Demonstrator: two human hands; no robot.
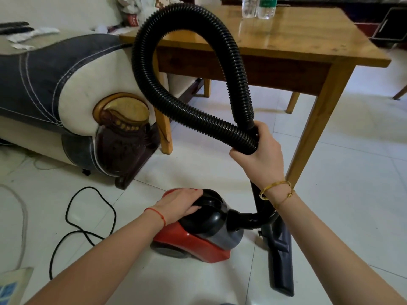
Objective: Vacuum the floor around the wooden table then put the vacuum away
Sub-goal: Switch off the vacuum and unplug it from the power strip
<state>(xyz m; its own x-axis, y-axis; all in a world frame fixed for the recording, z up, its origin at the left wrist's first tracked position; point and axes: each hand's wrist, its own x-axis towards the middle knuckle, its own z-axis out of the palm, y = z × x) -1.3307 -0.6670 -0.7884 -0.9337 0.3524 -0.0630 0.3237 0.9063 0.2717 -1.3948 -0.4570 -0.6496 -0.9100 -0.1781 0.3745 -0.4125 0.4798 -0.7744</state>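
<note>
cord [88,230]: lying loose on the floor, I'm guessing still plugged in
left hand [180,203]: I'm resting it flat and open on the vacuum [198,236], beside the desk [286,38]
hose [187,62]: right hand [259,150] is gripping it, looped
step: looks like I'm packing up; next I'm needing the cord gathered
</note>
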